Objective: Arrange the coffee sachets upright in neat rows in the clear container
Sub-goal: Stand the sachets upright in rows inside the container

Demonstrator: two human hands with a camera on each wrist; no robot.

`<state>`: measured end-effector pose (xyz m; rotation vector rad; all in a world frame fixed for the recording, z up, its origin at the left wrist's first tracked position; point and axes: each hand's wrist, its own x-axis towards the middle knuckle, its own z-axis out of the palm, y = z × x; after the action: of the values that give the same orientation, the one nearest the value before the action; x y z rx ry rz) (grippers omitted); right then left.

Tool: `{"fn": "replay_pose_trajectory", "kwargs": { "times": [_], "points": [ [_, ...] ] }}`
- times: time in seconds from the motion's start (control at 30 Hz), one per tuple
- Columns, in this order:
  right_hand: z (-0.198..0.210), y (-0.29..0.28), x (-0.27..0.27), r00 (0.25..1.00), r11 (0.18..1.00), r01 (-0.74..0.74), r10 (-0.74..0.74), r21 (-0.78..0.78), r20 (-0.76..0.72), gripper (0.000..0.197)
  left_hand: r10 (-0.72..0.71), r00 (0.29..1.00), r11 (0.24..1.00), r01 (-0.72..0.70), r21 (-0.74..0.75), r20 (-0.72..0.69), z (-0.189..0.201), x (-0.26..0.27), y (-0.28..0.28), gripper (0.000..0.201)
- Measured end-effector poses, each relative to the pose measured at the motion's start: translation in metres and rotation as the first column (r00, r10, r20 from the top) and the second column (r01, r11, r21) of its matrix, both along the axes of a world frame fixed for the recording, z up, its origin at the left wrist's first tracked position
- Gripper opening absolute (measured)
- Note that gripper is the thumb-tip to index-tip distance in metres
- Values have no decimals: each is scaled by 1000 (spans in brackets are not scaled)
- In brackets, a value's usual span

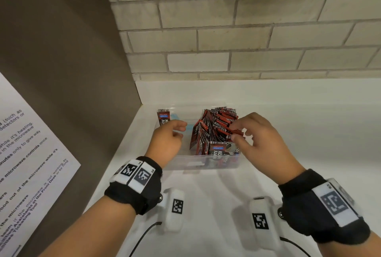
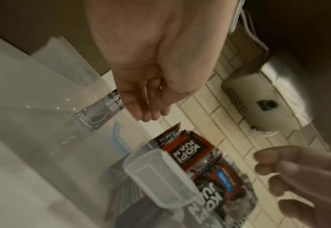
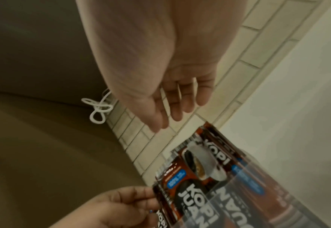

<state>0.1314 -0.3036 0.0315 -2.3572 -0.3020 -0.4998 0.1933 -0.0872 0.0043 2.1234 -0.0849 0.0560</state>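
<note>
Head view: we record a clear container on a white counter, near the left corner where a brown panel meets the tiled wall. Coffee sachets crowd the right half of the container, mostly upright and leaning; one single sachet stands apart at the far left wall. Our left hand hovers over the left half, fingers loosely curled, holding nothing. Our right hand reaches over the right half, thumb and fingers pinching a red sachet at the top of the pile. A printed notice hangs on the panel at the near left. Left wrist view: we note the left hand relaxed and empty above the container's rim, sachets just beyond it, the right hand's fingers at the right edge, and a grey wall-mounted unit on the tiles. Right wrist view: the right hand appears with fingers extended; the pinch is hidden here, possibly behind the palm. Sachets stand behind the container wall, and the left hand lies just beside them at the near left.
</note>
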Motion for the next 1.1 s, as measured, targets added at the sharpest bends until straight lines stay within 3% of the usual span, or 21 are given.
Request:
{"fn": "replay_pose_trajectory", "kwargs": {
  "times": [0.23, 0.37, 0.53, 0.67, 0.77, 0.87, 1.1],
  "points": [
    [-13, 7, -1, 996, 959, 82, -87, -273, -6, 32, 2, 997, 1000, -4, 25, 72, 0, -26, 0, 33],
    [-17, 8, 4, 994, 960, 94, -103, -263, -22, 23, -8, 995, 1000, 7, 5, 96, -2, -36, -3, 33],
    [-18, 5, 8, 991, 973, 107, -122, -207, -60, 29, -9, 995, 1000, 7, 27, 103, -4, -40, -1, 33],
    [-18, 3, 6, 989, 966, 130, -142, -225, -39, 23, -7, 998, 993, -1, 121, 70, -4, -37, 1, 37],
    [-14, 4, 5, 986, 958, 137, -155, -252, -55, 20, -70, 997, 968, 73, 238, -22, 0, -29, 0, 47],
    [-11, 5, 4, 982, 959, 134, -163, -248, -99, 20, -130, 983, 956, 159, 248, -128, 4, -19, -6, 53],
    [-9, 3, 8, 969, 963, 138, -180, -232, -170, 11, -195, 977, 941, 211, 266, -85, 4, -5, -19, 44]
  ]
}}
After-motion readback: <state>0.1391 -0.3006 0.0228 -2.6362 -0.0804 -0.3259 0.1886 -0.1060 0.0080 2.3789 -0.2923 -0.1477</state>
